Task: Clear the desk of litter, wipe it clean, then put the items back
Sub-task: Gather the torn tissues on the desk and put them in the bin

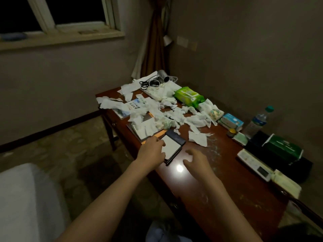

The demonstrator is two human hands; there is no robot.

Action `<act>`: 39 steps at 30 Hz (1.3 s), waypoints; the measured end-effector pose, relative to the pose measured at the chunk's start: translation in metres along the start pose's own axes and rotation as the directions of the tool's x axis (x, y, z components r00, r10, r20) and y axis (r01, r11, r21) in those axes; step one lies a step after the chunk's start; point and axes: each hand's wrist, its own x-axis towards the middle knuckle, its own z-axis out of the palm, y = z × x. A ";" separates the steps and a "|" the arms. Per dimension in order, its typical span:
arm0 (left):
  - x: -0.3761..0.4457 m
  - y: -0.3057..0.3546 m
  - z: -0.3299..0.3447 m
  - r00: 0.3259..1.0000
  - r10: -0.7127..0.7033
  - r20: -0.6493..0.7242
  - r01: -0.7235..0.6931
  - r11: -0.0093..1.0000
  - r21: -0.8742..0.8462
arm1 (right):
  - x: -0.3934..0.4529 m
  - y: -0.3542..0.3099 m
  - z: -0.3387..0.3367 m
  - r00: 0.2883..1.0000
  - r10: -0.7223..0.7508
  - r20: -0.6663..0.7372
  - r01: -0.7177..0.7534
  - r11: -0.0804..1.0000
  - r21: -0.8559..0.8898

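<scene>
Here the clearing step is judged barely begun: torn, crumpled white tissue is strewn across the far half of the glossy reddish wooden desk. The left hand is laid on a flat, dark-edged rectangular tablet, its grasp not discernible; the right hand hovers beside, fingers loosely spread, holding nothing. Next, the tablet would be lifted aside, then the soft scraps gathered

Torn tissues hide most of the books; motion blurs the left hand
</scene>
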 end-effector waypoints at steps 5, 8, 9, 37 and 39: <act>0.065 -0.018 0.009 0.996 0.055 0.069 -0.058 0.998 0.029 | 0.052 0.013 0.024 0.994 0.113 0.009 -0.113 0.993 0.036; 0.111 -0.022 0.017 0.981 0.093 0.170 -0.102 0.994 0.046 | 0.094 0.021 0.026 0.982 0.188 0.001 -0.188 0.980 0.067; 0.125 -0.021 0.017 0.974 0.109 0.201 -0.122 0.991 0.056 | 0.107 0.023 0.025 0.977 0.215 -0.007 -0.214 0.973 0.085; 0.334 0.003 0.068 0.845 0.372 0.384 -0.398 0.917 -0.014 | 0.268 0.129 0.025 0.770 0.638 0.018 -0.638 0.767 0.066; 0.347 0.001 0.072 0.833 0.374 0.407 -0.400 0.916 -0.023 | 0.274 0.129 0.031 0.752 0.659 0.016 -0.660 0.752 -0.001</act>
